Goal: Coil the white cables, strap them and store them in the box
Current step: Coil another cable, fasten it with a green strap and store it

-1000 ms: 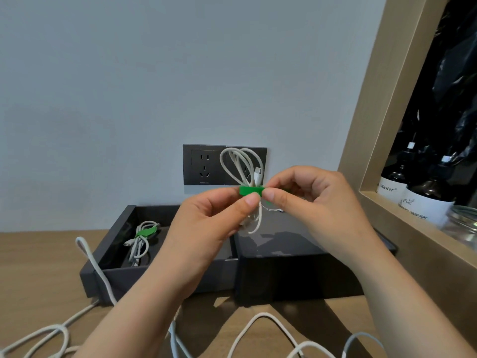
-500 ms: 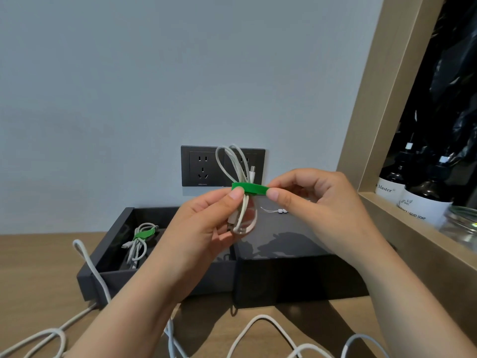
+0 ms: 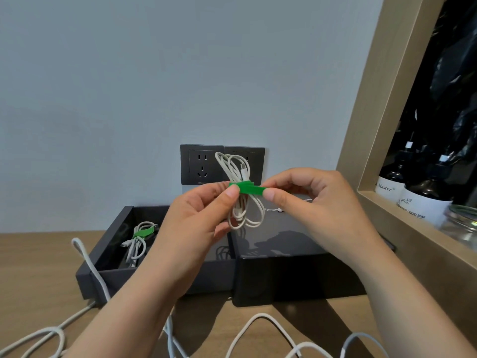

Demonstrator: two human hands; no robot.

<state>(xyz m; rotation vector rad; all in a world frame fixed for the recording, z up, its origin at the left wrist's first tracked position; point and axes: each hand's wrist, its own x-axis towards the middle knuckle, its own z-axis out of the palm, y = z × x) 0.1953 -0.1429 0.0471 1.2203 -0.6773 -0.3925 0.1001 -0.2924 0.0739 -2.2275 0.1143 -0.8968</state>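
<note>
- Coil point(image 3: 247, 215): thin white cable wound in a few long loops, held in the air in front of the wall socket point(image 3: 202, 164), above the join between box and lid. One plug end sticks up in the top loops.
- Left hand point(image 3: 201, 220): thumb and forefinger pinch the coil at its waist, over the near end of the green strap point(image 3: 250, 189). Other fingers are curled behind the loops.
- Right hand point(image 3: 320, 202): thumb and forefinger pinch the free end of the strap, drawn out to the right. The remaining fingers are curled and hold nothing.
- Handling, judged: light, limp, a little springy. Loops will likely fan out if the waist pinch slackens, so hold at the waist, not at the plug. Strap looks soft and flat; take it by the tip.
- Box point(image 3: 108, 250): open, black, on the table point(image 3: 38, 267). One strapped bundle point(image 3: 138, 244) lies inside. Lid point(image 3: 284, 244) sits just beside it on the right.
- Loose cables point(image 3: 258, 320): uncoiled on the table in front; one point(image 3: 89, 264) hangs over the box's front corner.
- Writing: bottles point(image 3: 423, 205) on the shelf at right read "Master" and "LIQUID SOAP". Small print on the socket is too small to read. None seen on cable or strap.
</note>
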